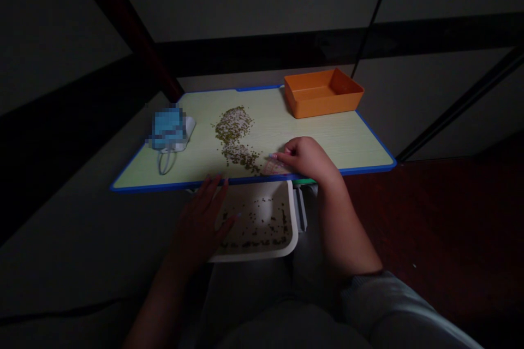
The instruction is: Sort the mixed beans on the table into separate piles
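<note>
My right hand (305, 158) is closed, thumb and fingers pinching a flat, see-through pinkish piece with fine markings, like a protractor (275, 167). The piece lies against the tabletop near its front edge. Just left of it, a trail of small greenish beans mixed with pale grains (234, 126) runs back into a larger heap. My left hand (204, 215) is open, its fingers spread over the left side of a white tray (292, 229) below the table's front edge, fingertips near the blue edging. Scattered dark beans (262, 223) lie in the tray.
The pale table (335, 144) has a blue rim. An orange bin (327, 104) stands at its back right corner. At the left lies a pixelated blue object (168, 126) on something white, with a cord loop (164, 162). A wall rises behind.
</note>
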Demonstrator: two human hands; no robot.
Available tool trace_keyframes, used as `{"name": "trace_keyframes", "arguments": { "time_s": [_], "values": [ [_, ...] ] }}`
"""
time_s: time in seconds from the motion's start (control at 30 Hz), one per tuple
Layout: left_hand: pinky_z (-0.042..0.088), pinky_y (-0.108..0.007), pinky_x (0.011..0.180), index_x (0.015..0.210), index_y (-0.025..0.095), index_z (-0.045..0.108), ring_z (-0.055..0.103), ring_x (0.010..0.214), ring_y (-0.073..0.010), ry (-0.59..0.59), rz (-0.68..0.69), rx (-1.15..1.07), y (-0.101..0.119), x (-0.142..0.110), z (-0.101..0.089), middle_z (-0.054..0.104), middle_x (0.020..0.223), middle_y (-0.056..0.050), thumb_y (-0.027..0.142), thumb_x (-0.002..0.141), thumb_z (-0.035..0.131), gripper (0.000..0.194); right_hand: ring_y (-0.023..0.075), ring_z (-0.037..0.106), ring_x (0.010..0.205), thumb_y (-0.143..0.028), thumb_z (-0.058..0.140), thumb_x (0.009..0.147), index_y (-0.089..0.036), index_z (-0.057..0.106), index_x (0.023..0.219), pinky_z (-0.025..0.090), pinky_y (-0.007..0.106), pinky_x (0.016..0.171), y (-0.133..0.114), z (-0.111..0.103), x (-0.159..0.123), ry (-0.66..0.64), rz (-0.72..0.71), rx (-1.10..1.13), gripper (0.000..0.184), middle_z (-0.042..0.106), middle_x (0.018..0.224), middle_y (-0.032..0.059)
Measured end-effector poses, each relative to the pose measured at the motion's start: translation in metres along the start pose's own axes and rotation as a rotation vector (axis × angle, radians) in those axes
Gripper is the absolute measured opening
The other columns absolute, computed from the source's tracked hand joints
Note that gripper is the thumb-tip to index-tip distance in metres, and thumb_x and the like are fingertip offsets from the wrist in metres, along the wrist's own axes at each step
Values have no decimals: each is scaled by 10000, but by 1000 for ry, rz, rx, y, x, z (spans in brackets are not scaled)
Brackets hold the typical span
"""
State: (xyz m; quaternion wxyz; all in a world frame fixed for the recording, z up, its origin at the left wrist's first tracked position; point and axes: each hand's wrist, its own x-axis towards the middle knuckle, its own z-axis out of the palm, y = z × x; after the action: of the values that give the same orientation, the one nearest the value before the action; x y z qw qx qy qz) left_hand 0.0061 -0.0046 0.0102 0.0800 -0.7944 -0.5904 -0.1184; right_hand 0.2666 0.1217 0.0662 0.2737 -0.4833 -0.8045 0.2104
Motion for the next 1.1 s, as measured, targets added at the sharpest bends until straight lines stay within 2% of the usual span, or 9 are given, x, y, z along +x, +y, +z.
{"name": "trace_keyframes", "arguments": {
  "time_s": [0.77,1.1],
  "values": [
    [336,-498,1092,1466,258,118,225,1425,-291,11,1,8,-1,0,1,258,1547,-105,509,846,452,747,93,312,538,-474,572,818,-180,501,526,200,282,556,-5,-1,0,-11,18,-28,420,390,515,-36],
    [320,-478,1106,1468,251,104,207,1433,-273,12,14,12,0,0,0,249,1551,-102,502,847,456,756,91,286,536,-483,551,832,-177,497,517,181,294,557,-4,5,2,44,5,-50,442,385,517,-31]
  ]
}}
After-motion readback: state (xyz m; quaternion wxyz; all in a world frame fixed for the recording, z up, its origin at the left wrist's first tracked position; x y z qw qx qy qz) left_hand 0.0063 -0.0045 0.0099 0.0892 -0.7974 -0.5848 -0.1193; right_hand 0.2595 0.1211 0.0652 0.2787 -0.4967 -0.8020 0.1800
